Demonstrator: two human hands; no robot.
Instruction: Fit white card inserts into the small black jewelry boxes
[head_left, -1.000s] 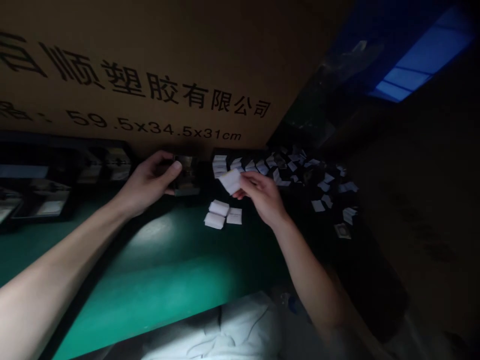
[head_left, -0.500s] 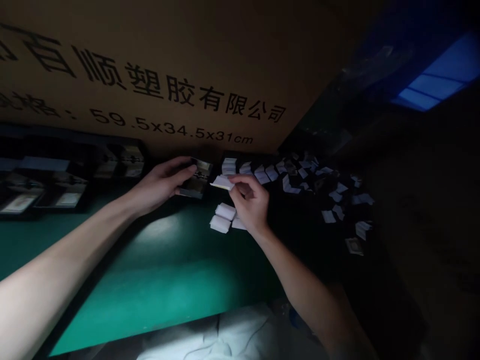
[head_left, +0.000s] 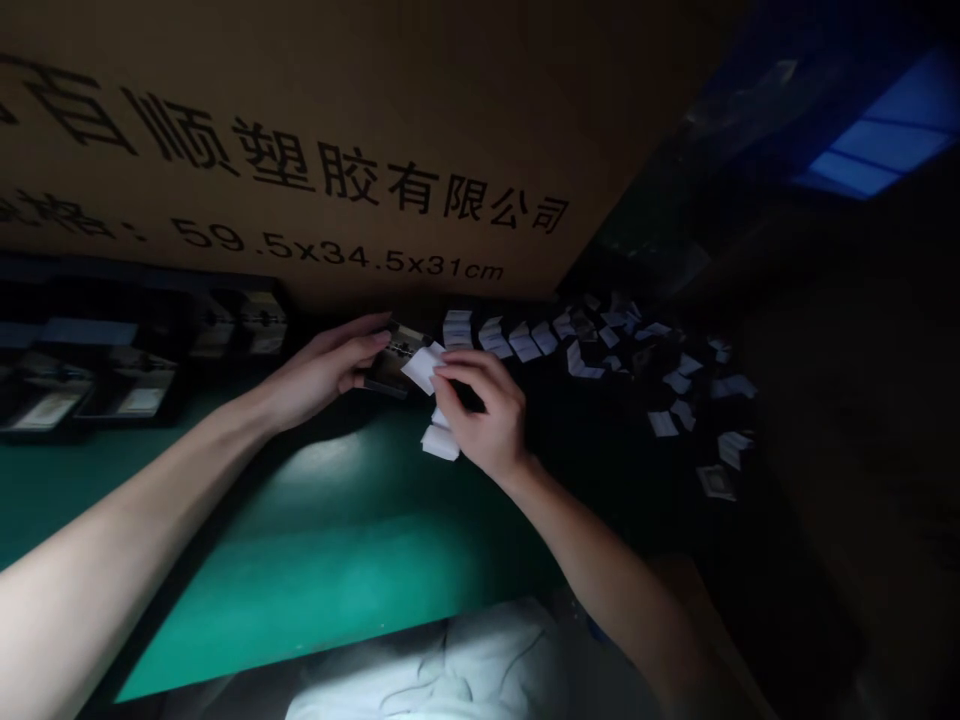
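My left hand (head_left: 326, 362) grips the left side of a small dark open box (head_left: 386, 370), thumb on top and fingers at its edge. A hinge-like metal strip crosses the middle of the box. Between the thumb and fingers of my right hand (head_left: 484, 405) is a folded white paper slip (head_left: 424, 368), tilted over the right side of the box. Just below lies a small pile of folded white papers (head_left: 440, 442), partly covered by my right hand.
A large printed cardboard carton (head_left: 420, 100) stands along the back. At left are several dark open boxes (head_left: 142, 385) on the green table (head_left: 337, 560). Loose folded papers (head_left: 525, 341) lie scattered at the right. A lit blue surface (head_left: 885, 130) shows at upper right.
My right hand has moved left, bringing the paper slip over the box and turning it to a steeper angle. My left hand keeps its grip on the box.
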